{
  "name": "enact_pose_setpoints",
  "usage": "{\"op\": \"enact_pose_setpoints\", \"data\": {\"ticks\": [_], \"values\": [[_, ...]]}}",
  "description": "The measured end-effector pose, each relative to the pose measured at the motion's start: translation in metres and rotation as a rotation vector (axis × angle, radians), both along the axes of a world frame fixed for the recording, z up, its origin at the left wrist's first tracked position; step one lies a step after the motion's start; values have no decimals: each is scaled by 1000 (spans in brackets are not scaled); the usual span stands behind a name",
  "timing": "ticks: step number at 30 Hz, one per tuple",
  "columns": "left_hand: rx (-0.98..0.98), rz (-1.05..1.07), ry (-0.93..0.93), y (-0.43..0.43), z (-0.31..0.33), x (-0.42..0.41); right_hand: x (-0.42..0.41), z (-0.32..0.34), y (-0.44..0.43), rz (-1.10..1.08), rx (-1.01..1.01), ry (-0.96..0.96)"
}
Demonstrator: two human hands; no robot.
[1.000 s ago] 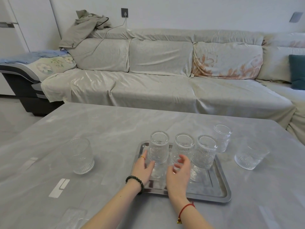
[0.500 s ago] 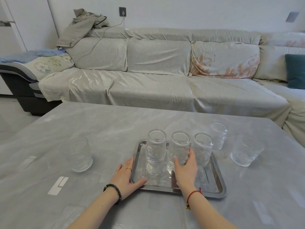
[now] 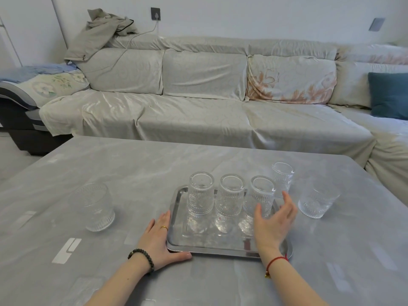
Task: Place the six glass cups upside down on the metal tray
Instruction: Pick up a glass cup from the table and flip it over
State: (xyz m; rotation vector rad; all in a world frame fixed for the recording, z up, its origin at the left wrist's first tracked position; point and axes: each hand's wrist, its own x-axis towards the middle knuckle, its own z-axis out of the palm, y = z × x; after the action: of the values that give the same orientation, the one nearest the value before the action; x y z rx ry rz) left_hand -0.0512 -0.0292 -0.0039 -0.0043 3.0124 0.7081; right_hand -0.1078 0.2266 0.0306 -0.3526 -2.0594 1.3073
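A metal tray (image 3: pixel 220 247) lies on the grey table. Three ribbed glass cups stand upside down along its far side: the left cup (image 3: pixel 201 195), the middle cup (image 3: pixel 230 198) and the right cup (image 3: pixel 259 200). A fourth cup (image 3: pixel 283 176) stands on the table behind the tray's far right corner. To the right of the tray stands an upright cup (image 3: pixel 318 200), and another upright cup (image 3: pixel 96 207) is far to the left. My left hand (image 3: pixel 161 241) rests flat against the tray's near left corner. My right hand (image 3: pixel 272 221) hovers open over the tray's right side, empty.
The grey marble-look table (image 3: pixel 132 168) carries pale stickers (image 3: pixel 66 250) near its left front. Behind it runs a long covered sofa (image 3: pixel 198 115) with a teal cushion (image 3: pixel 389 94) at the right and a jacket (image 3: pixel 99 34) on its backrest.
My right hand has swung from the middle cup to the right, over the tray's right side. My left hand has come off the tray and settled at its near left corner.
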Motion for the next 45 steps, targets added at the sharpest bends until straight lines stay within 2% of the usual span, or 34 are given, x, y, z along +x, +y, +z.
{"op": "enact_pose_setpoints", "data": {"ticks": [4,11,15,19,22,26,32,37,45], "values": [[-1,8,-5,1,2,1,-6,0,13,161,-116,-161],[-24,15,-17,1,3,1,-9,1,25,278,-127,-171],[-30,22,-20,2,3,0,-22,18,52,241,-115,-120],[-20,31,-4,2,2,0,-63,44,83,275,42,-200],[-19,29,17,2,1,0,-91,48,92,300,82,-272],[-4,43,32,2,1,1,-115,31,90,299,-12,-345],[5,38,42,2,1,-2,-135,8,88,168,-146,-390],[-12,39,42,2,1,-1,-134,8,90,164,-155,-309],[-25,53,14,1,-2,-2,-97,72,82,270,-235,86]]}}
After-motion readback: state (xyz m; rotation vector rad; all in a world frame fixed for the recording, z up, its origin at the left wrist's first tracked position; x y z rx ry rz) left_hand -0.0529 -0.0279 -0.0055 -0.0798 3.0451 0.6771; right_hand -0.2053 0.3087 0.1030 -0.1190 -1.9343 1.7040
